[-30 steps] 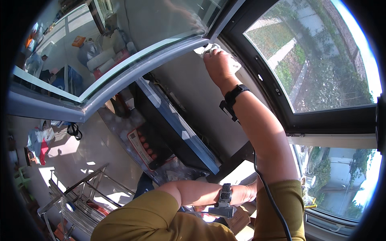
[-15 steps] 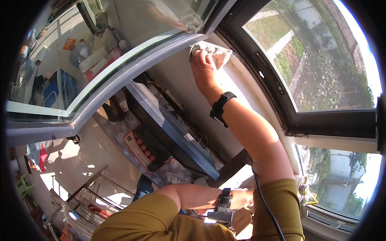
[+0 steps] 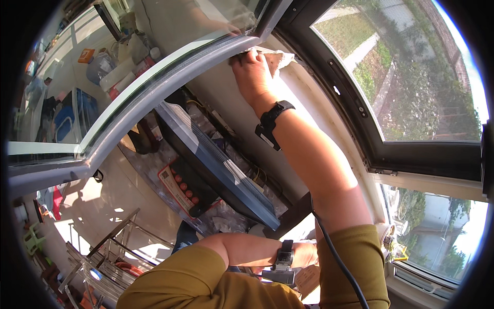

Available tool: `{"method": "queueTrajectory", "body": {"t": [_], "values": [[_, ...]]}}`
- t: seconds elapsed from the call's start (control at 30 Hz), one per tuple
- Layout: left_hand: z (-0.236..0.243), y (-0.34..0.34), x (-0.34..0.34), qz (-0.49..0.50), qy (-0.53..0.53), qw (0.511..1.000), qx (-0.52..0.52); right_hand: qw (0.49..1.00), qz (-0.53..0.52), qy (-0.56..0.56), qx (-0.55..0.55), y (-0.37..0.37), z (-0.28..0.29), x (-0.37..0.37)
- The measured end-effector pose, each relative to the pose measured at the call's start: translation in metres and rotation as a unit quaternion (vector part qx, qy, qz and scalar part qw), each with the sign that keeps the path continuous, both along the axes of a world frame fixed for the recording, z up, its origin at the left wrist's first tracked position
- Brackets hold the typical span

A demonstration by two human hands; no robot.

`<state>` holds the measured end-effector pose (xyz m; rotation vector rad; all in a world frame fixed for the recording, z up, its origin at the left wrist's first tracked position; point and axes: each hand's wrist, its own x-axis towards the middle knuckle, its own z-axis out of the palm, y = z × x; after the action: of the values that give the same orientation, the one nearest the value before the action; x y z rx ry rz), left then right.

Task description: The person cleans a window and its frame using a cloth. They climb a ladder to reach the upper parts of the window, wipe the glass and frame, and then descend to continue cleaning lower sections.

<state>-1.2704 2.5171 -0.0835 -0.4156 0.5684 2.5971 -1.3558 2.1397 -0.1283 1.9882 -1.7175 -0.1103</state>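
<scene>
My right hand (image 3: 253, 80) is stretched forward to the sill below the windows, its fingers closed over a whitish cloth (image 3: 279, 60). The cloth is pressed on the far end of the light sill (image 3: 314, 110), close under the grey frame of the open glass sash (image 3: 206, 55). A dark band with a small box circles my right wrist. My left arm crosses in front of my body; my left hand (image 3: 307, 254) shows only at its back, with its fingers hidden behind my right arm and sleeve. A watch-like device (image 3: 284, 256) is strapped to that wrist.
A blue-and-black monitor-like panel (image 3: 221, 165) stands below the sill, cables behind it. A black box with red round pictures (image 3: 182, 188) lies beside it. The dark screened window (image 3: 373, 149) is at right, a metal rack (image 3: 108, 252) at lower left. A black cable (image 3: 337, 252) runs along my right arm.
My right hand has slid a little to the left with the cloth, nearer the grey sash frame. My left hand has shifted slightly left.
</scene>
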Motion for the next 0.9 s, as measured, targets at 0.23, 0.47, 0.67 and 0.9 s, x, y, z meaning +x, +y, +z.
{"method": "queueTrajectory", "body": {"t": [0.23, 0.47, 0.67, 0.9], "values": [[0.042, -0.02, -0.023, 0.108, 0.018, 0.994, 0.03, 0.996, -0.011, -0.065, 0.066, 0.037, 0.029, -0.022], [0.058, -0.035, -0.035, 0.133, 0.072, 0.989, 0.002, 0.997, -0.045, 0.055, 0.009, 0.069, 0.073, -0.05], [0.062, -0.036, -0.032, 0.101, 0.066, 0.991, 0.06, 0.967, -0.1, -0.236, -0.01, 0.064, 0.057, -0.03], [0.032, -0.023, -0.015, 0.049, 0.04, 0.998, 0.025, 0.964, 0.129, -0.23, -0.025, 0.023, 0.02, -0.018]]}}
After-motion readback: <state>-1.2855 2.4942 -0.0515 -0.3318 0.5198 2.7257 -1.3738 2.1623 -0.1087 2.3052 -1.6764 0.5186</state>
